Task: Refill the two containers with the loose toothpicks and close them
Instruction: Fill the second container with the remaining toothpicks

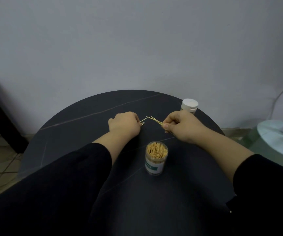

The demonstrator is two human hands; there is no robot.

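Gathering up seems the step in hand: the left hand (123, 124) curls its fingers (136, 118) round a few toothpicks (143, 120), and the right hand (182, 126) pinches a fanned bunch (154, 120), tips nearly meeting. Beyond the right fingers stands the white-capped container (189, 106). Nearer than the fingers, on the worktop (69, 133), is the open, well-filled container (156, 158), into which both bunches likely need squaring and lowering upright.

The table (79, 126) top is dark, smooth and matt, like stone with thin lines. The toothpicks (157, 151) look like pale wood. The jar (156, 163) is clear plastic with a paper label. The lid (189, 105) is white smooth plastic. The sleeves (79, 167) are black matt cloth.
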